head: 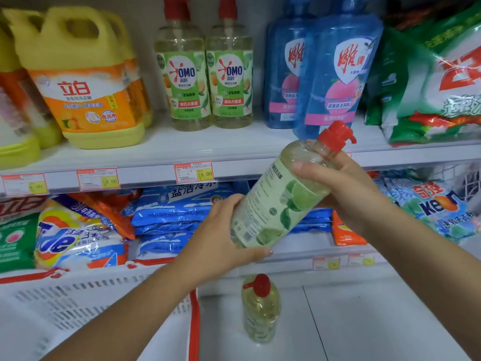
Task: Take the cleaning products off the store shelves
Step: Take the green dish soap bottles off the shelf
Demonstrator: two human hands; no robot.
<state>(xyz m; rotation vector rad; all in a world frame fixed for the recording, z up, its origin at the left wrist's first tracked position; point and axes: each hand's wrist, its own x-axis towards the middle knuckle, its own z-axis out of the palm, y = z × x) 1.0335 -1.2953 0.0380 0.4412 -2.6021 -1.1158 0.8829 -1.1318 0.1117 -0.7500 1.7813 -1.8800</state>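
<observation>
Gripping tilted bottle point(283, 196), fingers point(309, 171) wrapping both ends

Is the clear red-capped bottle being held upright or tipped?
Tipped: the clear red-capped bottle slants, cap toward upper right, base toward lower left, gripped by the left hand and right hand.

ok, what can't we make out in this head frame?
Head view throughout:
- Held bottle: back label faces the camera, print too small; left hand covers its base, right hand its shoulder.
- Leftmost price tag: digits blurred.
- Green bag, upper shelf: name cut by the right edge.
- Blue pouches: tops cut by the top edge.
- Lower bottle: label blurred, seen from above.
</observation>
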